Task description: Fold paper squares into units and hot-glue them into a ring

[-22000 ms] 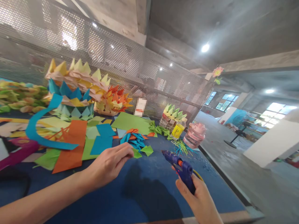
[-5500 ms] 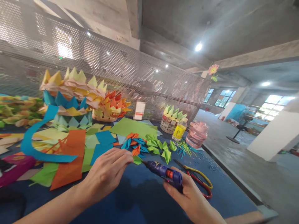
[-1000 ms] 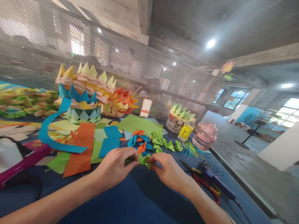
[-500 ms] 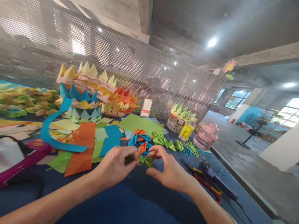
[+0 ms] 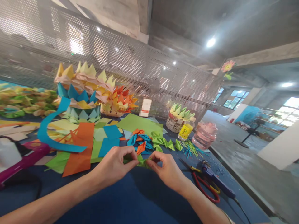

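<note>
Between my two hands, low over the blue table, is a small folded green paper piece. My left hand pinches its left end, thumb against fingertips. On the other side, my right hand has thumb and fingers closed on its right end. Fingertips cover part of the piece. Just beyond lie folded blue and orange paper pieces, with several folded green pieces to their right.
At left are an orange sheet, a curved blue strip and a magenta tool. Paper baskets stand behind. Bottles, red-handled scissors and a purple glue gun are at right.
My right hand has closed from an open thumb and fingers onto the right end of the green paper. My left hand keeps its pinch. The view has shifted slightly.
</note>
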`<state>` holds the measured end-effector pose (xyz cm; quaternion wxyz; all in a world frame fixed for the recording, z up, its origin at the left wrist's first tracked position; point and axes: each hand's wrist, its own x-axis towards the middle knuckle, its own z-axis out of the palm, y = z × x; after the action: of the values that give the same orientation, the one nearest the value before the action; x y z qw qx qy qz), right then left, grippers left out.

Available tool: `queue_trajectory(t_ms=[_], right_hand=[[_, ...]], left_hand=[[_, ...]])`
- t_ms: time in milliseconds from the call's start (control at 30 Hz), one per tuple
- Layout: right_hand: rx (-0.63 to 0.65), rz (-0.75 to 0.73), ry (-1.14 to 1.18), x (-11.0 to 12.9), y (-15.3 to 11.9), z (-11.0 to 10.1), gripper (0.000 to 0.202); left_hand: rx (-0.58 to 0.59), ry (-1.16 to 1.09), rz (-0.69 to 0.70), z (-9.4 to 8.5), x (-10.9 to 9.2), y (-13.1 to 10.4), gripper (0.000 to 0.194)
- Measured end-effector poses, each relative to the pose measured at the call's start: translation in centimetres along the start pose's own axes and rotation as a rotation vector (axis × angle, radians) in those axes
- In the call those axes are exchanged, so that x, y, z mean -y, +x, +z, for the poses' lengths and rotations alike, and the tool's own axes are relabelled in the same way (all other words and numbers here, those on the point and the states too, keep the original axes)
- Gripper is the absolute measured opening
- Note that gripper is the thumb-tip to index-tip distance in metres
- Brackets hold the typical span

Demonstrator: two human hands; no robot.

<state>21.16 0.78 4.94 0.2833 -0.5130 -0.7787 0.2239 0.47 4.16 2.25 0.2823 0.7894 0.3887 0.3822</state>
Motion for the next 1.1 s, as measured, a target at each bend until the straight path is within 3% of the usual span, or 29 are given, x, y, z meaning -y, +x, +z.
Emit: queue_trajectory(t_ms=[400,1100], right_hand=[[-0.01,0.008,-0.023,0.25,-0.12,0.34,0.015],[0.01,0.005,0.031,0.63,-0.18,0.19,0.007]], left_hand=[[-0.001,0.031,-0.059,0.3,0.58,-0.08,0.014],[-0.038,0.093,0.056,0.14,-0.08,-0.39,0.015]])
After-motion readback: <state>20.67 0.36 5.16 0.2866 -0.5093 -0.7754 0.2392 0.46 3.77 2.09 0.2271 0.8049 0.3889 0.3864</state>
